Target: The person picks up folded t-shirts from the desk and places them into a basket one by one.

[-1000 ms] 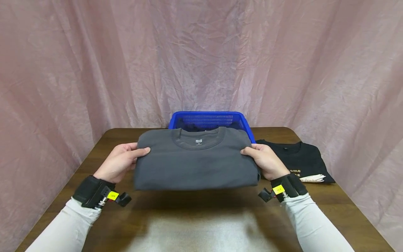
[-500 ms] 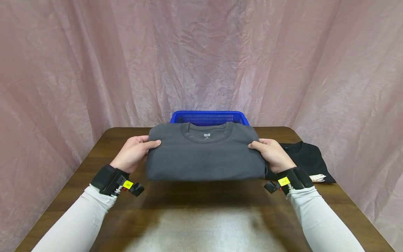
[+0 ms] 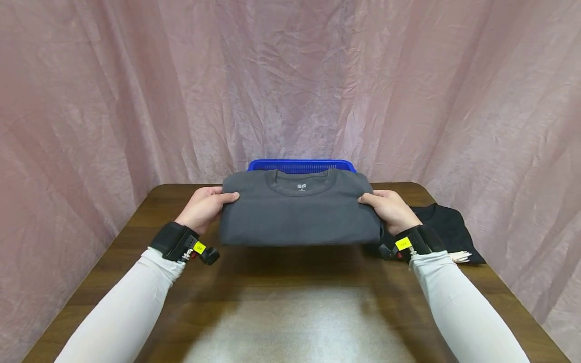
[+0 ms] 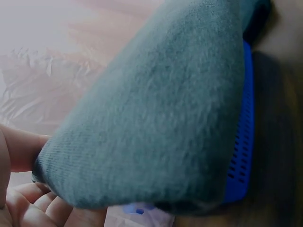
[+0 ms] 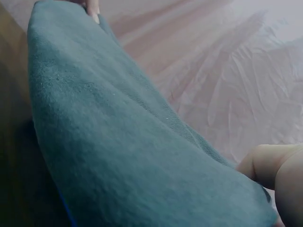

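Note:
A folded dark grey T-shirt (image 3: 299,219), its round collar and small white neck print uppermost, is held up above the table between both hands. My left hand (image 3: 204,206) pinches its left edge, thumb on top and fingers underneath. At the opposite edge, my right hand (image 3: 392,209) grips it the same way. Close up in the left wrist view, the grey cloth (image 4: 151,109) comes to a folded corner between thumb and fingers. The right wrist view shows the T-shirt (image 5: 109,123) stretching across to the other hand's fingertips. Behind the T-shirt, only the far rim of a blue plastic basket (image 3: 301,164) shows.
On the right side of the brown wooden table (image 3: 290,312) lies a folded black T-shirt (image 3: 447,229) with a pale print, partly behind my right wrist. Pink curtains (image 3: 290,80) hang around the table's back and sides.
Both hands have carried the grey T-shirt forward, away from me, and a little to the right. It now covers more of the blue basket and part of the black T-shirt.

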Demonstrator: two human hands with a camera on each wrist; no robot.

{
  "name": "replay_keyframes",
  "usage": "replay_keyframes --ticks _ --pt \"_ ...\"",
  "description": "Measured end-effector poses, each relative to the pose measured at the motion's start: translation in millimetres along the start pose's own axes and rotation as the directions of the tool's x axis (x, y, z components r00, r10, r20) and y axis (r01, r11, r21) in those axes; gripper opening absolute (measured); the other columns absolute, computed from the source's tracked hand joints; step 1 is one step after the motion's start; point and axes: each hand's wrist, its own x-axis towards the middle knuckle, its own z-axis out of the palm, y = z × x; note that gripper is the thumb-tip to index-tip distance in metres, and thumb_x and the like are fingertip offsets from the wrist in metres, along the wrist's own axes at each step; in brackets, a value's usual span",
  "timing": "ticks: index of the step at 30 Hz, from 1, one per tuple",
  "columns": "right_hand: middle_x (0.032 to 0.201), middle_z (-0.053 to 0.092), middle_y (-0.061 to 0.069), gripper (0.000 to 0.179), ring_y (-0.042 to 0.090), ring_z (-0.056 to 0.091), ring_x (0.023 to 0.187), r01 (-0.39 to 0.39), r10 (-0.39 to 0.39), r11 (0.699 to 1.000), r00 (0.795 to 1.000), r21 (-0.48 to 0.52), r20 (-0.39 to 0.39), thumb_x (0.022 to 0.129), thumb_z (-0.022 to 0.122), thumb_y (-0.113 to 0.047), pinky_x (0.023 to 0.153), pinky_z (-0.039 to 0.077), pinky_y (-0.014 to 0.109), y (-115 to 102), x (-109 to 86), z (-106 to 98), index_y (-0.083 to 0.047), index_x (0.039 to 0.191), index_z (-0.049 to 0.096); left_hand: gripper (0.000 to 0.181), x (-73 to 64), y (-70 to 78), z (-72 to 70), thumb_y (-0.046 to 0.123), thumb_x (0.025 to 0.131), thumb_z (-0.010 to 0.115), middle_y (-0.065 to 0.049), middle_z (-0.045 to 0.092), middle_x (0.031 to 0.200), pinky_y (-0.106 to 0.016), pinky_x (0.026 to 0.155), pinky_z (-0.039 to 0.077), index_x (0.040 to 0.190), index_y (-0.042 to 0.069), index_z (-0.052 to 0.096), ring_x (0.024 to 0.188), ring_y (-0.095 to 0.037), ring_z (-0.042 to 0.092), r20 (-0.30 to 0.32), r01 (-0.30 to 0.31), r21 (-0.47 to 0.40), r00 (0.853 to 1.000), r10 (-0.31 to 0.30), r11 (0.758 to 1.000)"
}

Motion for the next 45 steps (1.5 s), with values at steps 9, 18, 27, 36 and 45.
replay_keyframes --ticks 9,18,27,36,45 --pt "0.083 0.065 -0.006 0.019 0.008 0.066 0.067 0.006 -0.007 0.999 0.999 -0.037 -0.046 0.104 0.065 -0.023 0.064 0.060 0.023 -7.3 26.5 -5.6 -0.005 0.100 0.071 0.021 29.2 8.0 5.4 0.021 0.109 0.066 0.011 0.071 0.076 -0.020 0.074 0.061 0.117 0.001 0.066 0.075 -0.003 0.071 -0.044 0.032 -0.032 0.998 -0.034 0.999" --pt "0.082 0.068 -0.007 0.021 0.006 0.067 0.066 0.011 -0.013 1.000 0.996 -0.018 -0.085 0.103 0.067 -0.019 0.063 0.061 0.022 -19.4 48.0 -5.6 0.000 0.109 0.072 0.048 54.9 22.4 13.4 0.020 0.110 0.064 -0.001 0.075 0.110 -0.020 0.077 0.062 0.148 -0.009 0.058 0.082 -0.003 0.072 -0.100 0.058 -0.026 0.993 -0.061 0.998" --pt "0.147 0.058 0.022 0.056 0.006 0.066 0.082 -0.021 0.006 0.994 0.991 -0.109 -0.131 0.107 0.063 -0.022 0.072 0.060 0.019 -34.0 64.0 4.3 0.010 0.152 0.056 0.059 74.8 29.6 21.6 0.021 0.110 0.064 -0.021 0.057 0.161 -0.029 0.099 0.062 0.160 -0.006 0.049 0.120 -0.022 0.072 -0.204 0.082 0.017 0.976 -0.077 0.996" --pt "0.158 0.055 0.026 0.056 0.024 0.062 0.114 -0.029 -0.003 0.988 0.978 -0.152 -0.207 0.108 0.065 -0.021 0.081 0.055 0.022 -38.7 75.1 15.2 0.010 0.154 0.055 0.068 90.1 26.9 31.7 0.022 0.109 0.066 -0.023 0.043 0.172 -0.046 0.129 0.042 0.165 -0.007 0.040 0.157 -0.035 0.047 -0.284 0.074 0.109 0.958 -0.040 0.991" --pt "0.153 0.058 0.031 0.060 0.029 0.060 0.119 -0.047 -0.019 0.934 0.983 -0.353 -0.180 0.107 0.063 -0.023 0.096 0.055 0.033 -28.5 73.1 23.2 0.014 0.154 0.052 0.059 89.5 13.6 40.0 0.020 0.109 0.065 -0.027 0.050 0.165 -0.050 0.126 0.046 0.157 -0.009 0.050 0.150 -0.038 0.052 -0.272 0.125 0.254 0.961 -0.053 0.959"
